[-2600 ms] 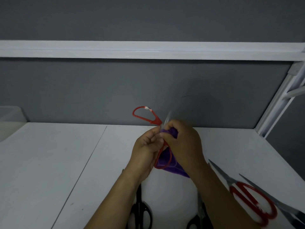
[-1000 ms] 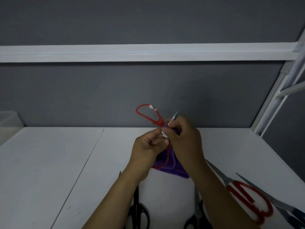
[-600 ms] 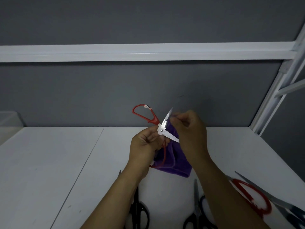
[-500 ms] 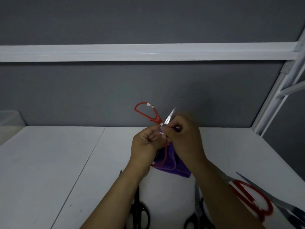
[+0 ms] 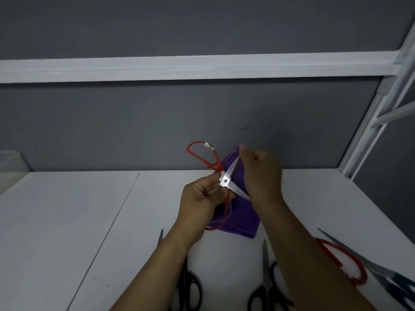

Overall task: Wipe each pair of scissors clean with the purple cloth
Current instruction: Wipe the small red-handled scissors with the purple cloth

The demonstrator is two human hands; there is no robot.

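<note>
Now: above middle of white table (image 5: 67, 209), your left hand (image 5: 201, 199) grips red-handled scissors (image 5: 225, 181) at pivot, fingers curled round lower handle, blades spread apart. Your right hand (image 5: 261, 173) pinches purple cloth (image 5: 241, 218) over tip of upper blade; cloth hangs clear of table. On table's near edge: left black scissors (image 5: 187, 290), right black scissors (image 5: 266, 288). At table's right edge: second red scissors (image 5: 343, 261), blue-handled scissors (image 5: 399, 286).

Above the bench (image 5: 89, 221), left hand (image 5: 199, 200) holds opened red-handled scissors (image 5: 224, 181); right hand (image 5: 261, 173) pinches purple cloth (image 5: 238, 216) at the upper blade.
</note>
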